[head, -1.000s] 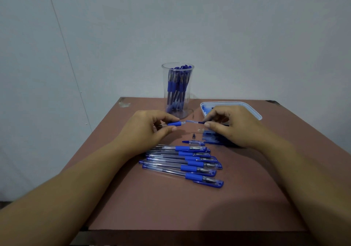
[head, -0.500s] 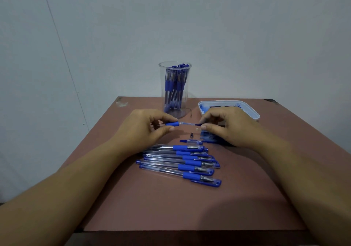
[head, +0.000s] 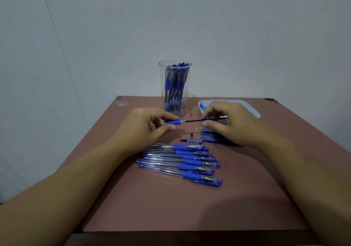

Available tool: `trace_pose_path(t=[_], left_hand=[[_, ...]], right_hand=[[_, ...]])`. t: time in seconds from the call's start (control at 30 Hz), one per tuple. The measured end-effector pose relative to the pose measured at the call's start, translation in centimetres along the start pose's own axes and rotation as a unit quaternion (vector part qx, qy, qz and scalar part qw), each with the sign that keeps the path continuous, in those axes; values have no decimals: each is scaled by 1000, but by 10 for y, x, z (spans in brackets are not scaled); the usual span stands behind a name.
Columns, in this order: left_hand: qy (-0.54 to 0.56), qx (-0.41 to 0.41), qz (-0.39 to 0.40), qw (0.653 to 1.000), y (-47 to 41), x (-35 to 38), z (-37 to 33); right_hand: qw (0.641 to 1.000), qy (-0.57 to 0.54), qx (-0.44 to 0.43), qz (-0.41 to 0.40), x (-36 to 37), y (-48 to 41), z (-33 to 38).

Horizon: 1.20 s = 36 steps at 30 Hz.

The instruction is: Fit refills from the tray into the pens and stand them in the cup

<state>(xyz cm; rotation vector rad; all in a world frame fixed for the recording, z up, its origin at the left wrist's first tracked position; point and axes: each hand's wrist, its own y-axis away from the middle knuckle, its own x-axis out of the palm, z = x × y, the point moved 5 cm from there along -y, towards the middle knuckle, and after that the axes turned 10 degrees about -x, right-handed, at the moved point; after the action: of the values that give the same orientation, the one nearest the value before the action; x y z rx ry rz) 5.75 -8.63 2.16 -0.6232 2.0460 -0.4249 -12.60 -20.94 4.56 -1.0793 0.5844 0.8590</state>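
My left hand [head: 150, 126] pinches a pen barrel [head: 173, 122] by its blue grip, held level above the table. My right hand [head: 226, 124] holds a thin dark blue refill [head: 197, 120] whose left end sits in the barrel's open mouth. A clear cup [head: 174, 86] with several blue pens stands at the back of the table. The pale blue tray [head: 252, 110] lies behind my right hand, mostly hidden by it. Several capped blue pens [head: 182, 162] lie in a row in front of my hands.
A small metal pen tip [head: 192, 134] and a loose cap [head: 191, 141] lie between my hands and the pen row. A stack of blue parts [head: 210, 138] sits under my right hand. The brown table [head: 171, 207] ends close to me and a grey wall stands behind.
My right hand has brought the refill to the barrel and its end has gone into the barrel's mouth. My left hand has stayed in place.
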Motion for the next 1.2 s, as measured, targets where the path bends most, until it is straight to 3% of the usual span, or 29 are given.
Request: trace_pose_path(t=[0.13,0.33,0.53,0.73,1.0,1.2], left_hand=[[-8,-4,12,1000,1,2,0],[11,-9,6,1000,0,1,0],[2,-11,14,1000,1,2,1],[-1,-16,15,1000,1,2,0],[0,-16,23,1000,1,3,2],[12,-20,14,1000,-1,2,4]], right_hand=[[1000,-3,-8,28,9,-4,3],[1000,-17,-2,-20,3,-1,-3],[1000,-20,-17,16,11,-3,4],[999,-31,-7,-36,8,0,-3],[999,-21,-38,-2,21,-5,3],[998,51,4,46,23,-6,-10]])
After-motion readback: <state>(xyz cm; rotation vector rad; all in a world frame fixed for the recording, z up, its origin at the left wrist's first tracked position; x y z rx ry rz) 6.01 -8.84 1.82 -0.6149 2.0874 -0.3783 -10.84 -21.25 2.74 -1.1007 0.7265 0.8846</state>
